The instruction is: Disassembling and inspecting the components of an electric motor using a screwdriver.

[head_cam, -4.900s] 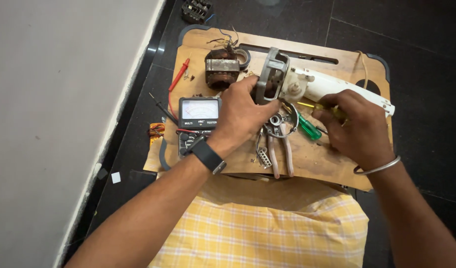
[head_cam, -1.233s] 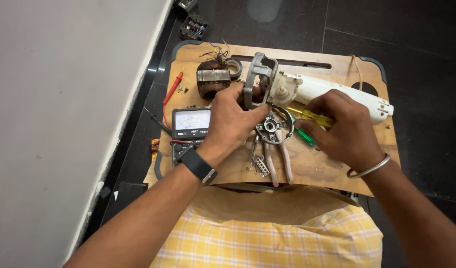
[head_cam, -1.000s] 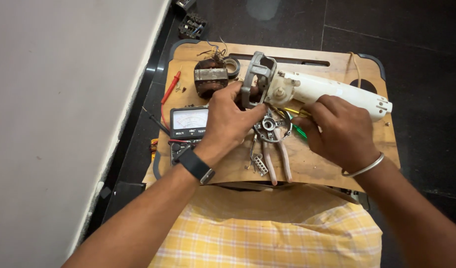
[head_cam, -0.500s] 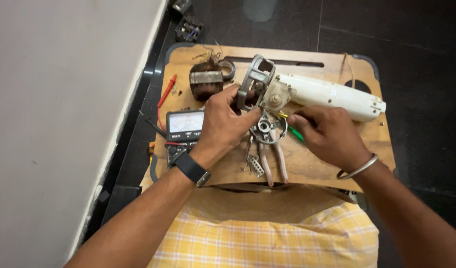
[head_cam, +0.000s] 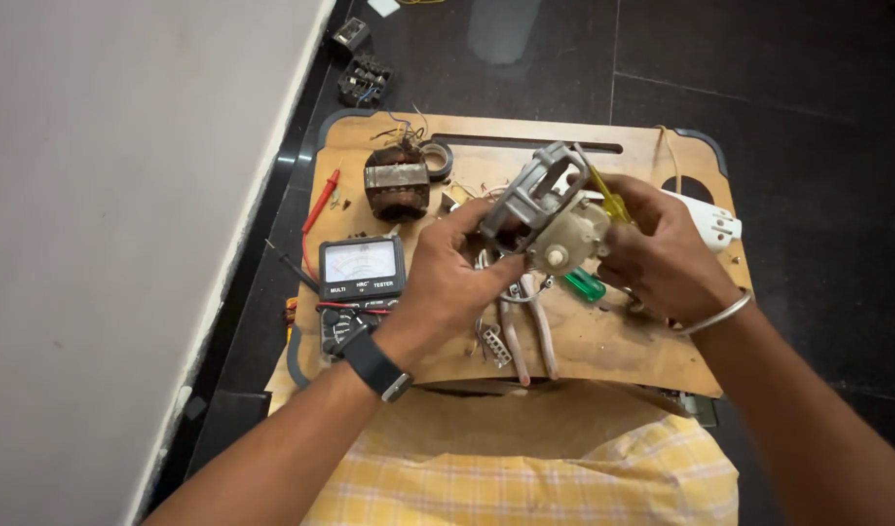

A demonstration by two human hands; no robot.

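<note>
Left to right: an analogue multimeter (head_cam: 361,272) lies at the left edge of the wooden board (head_cam: 603,343), below a copper-wound motor stator (head_cam: 397,182). The left hand (head_cam: 454,282) grips the grey metal motor housing (head_cam: 550,209), raised above the board's centre over pliers (head_cam: 525,331). The right hand (head_cam: 662,258) closes around a yellow-handled screwdriver (head_cam: 608,200) and the housing's white body (head_cam: 710,222).

Bright even daylight, soft short shadows under hands; pale glare patch on glossy dark floor (head_cam: 511,29) at top; wall (head_cam: 107,224) at left evenly lit; centre sharp, slight wide-angle bend toward edges
</note>
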